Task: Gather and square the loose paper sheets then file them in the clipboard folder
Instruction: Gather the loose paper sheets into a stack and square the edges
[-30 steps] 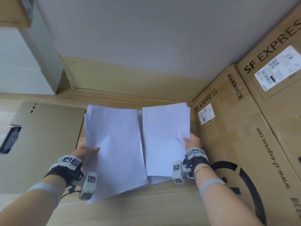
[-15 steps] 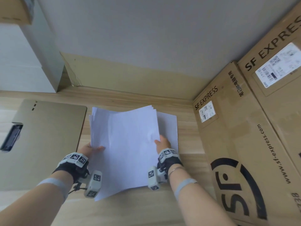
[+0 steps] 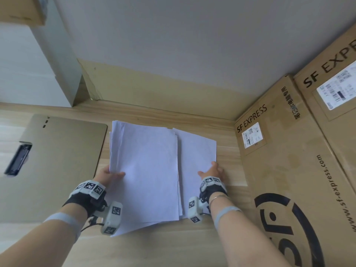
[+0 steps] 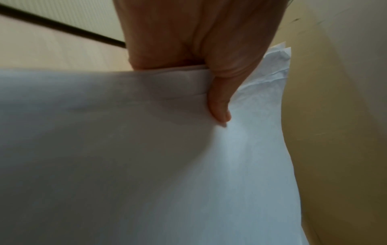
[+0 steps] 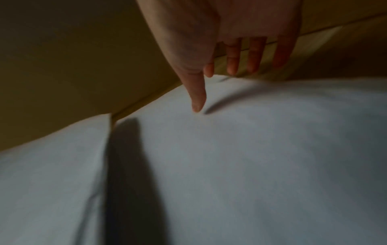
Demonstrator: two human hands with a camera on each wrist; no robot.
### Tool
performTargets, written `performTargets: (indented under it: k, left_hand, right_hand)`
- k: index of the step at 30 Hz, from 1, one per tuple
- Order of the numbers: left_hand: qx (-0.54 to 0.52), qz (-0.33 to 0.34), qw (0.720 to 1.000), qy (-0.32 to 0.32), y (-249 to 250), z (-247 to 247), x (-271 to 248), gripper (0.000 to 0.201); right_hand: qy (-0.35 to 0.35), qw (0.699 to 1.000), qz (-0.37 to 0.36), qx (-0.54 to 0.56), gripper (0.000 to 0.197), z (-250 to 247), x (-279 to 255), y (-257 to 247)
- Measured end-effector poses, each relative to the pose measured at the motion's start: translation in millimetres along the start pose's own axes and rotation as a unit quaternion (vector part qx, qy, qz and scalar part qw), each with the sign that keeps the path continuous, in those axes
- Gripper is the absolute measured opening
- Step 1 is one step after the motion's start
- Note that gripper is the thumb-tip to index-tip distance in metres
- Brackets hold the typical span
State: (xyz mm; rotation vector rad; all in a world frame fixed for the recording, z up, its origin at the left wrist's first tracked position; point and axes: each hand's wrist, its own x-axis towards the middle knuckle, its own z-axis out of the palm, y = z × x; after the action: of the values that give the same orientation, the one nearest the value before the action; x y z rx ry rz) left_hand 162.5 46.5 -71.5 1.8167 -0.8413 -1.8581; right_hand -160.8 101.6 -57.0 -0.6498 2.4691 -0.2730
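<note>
A loose stack of white paper sheets (image 3: pixel 146 170) lies on the wooden table, its edges fanned out. My left hand (image 3: pixel 111 174) pinches the stack's left edge, thumb on top and fingers underneath; the left wrist view shows the thumb (image 4: pixel 220 106) pressing on the paper (image 4: pixel 146 165). One lower sheet (image 3: pixel 198 153) sticks out to the right. My right hand (image 3: pixel 212 171) hovers at that sheet's right edge with straight, spread fingers (image 5: pixel 234 63) and thumb down toward the paper (image 5: pixel 251 165). The tan clipboard folder (image 3: pixel 57 160) lies open at the left, its dark clip (image 3: pixel 18 159) at its left side.
Large SF Express cardboard boxes (image 3: pixel 289 170) stand along the right side, close to my right hand. A cardboard panel (image 3: pixel 154 97) and grey wall run along the back of the table (image 3: pixel 173 243). A white box (image 3: pixel 28 74) stands at the back left.
My right hand slid its sheets left onto the left pile, let go, and moved back right to the protruding sheet's edge. My left hand kept holding the stack's left edge.
</note>
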Motion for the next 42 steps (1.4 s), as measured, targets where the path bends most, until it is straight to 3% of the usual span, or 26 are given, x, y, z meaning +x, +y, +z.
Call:
performTargets:
  k: [3,7,10,14,18,22,25,36,42]
  left_hand:
    - [-0.002,-0.008,1.000,-0.013,3,-6,2,0.038]
    - [-0.010,-0.012,1.000,-0.027,4,-8,4,0.036]
    - [-0.006,-0.017,0.999,-0.028,6,-8,6,0.035]
    - [-0.001,-0.024,0.999,-0.033,11,-8,6,0.034]
    - [0.002,-0.029,0.999,-0.034,15,-7,2,0.039]
    - [0.004,-0.030,0.999,-0.044,18,-7,-2,0.029]
    - [0.009,-0.029,0.998,-0.050,20,-8,-3,0.028]
    - [0.031,-0.042,0.999,-0.013,21,-7,-4,0.033]
    - [0.032,-0.053,0.998,0.000,15,0,-1,0.042]
  right_hand:
    - [-0.026,0.999,0.025,-0.026,0.086,-12,11,13]
    - [-0.048,0.998,0.043,0.023,0.082,-9,17,12]
    - [-0.037,0.998,0.044,0.000,0.079,-8,15,9]
    - [-0.030,0.998,0.038,-0.050,0.092,-7,8,3]
    - [-0.046,0.998,0.029,0.030,0.099,-9,7,0]
    - [-0.027,0.999,0.015,0.042,0.075,-18,7,-2]
    - [-0.054,0.998,0.006,0.027,0.051,-26,5,1]
    - [0.052,0.985,-0.022,0.165,0.029,-92,32,24]
    - [-0.045,0.986,-0.053,0.154,0.033,-49,6,3]
